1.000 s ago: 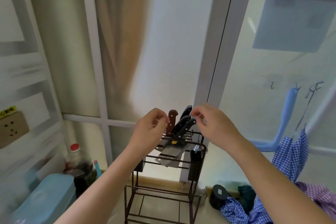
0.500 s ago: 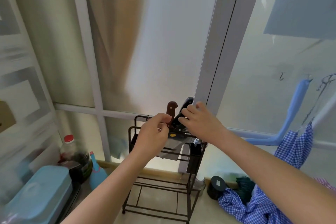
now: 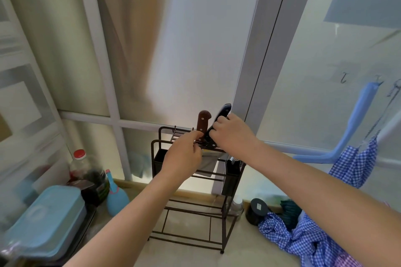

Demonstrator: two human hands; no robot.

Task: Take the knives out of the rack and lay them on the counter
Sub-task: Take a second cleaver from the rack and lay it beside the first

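Right hand (image 3: pixel 233 134) grip was wrapped around the black knife handle (image 3: pixel 221 115) at the top of the rack (image 3: pixel 227 180), fingers curled over it, handle end sticking out above the knuckles. Left hand (image 3: pixel 184 156) grip was pinched shut at the base of the brown wooden knife handle (image 3: pixel 202 122) (cannot tell if it held the handle itself or the rack wire just below it). Both knives sat in the top slots of the dark metal wire rack, handles up and leaning right, brown one just left of the black one. A wide blade (image 3: pixel 206 163) hung below the slots, mostly hidden behind the left hand.

Rack stood on the desk (image 3: pixel 243 245) against the frosted glass partition. Left of it: blue spray bottle (image 3: pixel 116 199), red-capped bottle (image 3: pixel 79 162), light blue lidded container (image 3: pixel 45 221). Right of it: small black round container (image 3: pixel 258 210), blue checked cloth (image 3: pixel 303 238) heaped on the desk and hanging further right. Left edge of the view was blurred.
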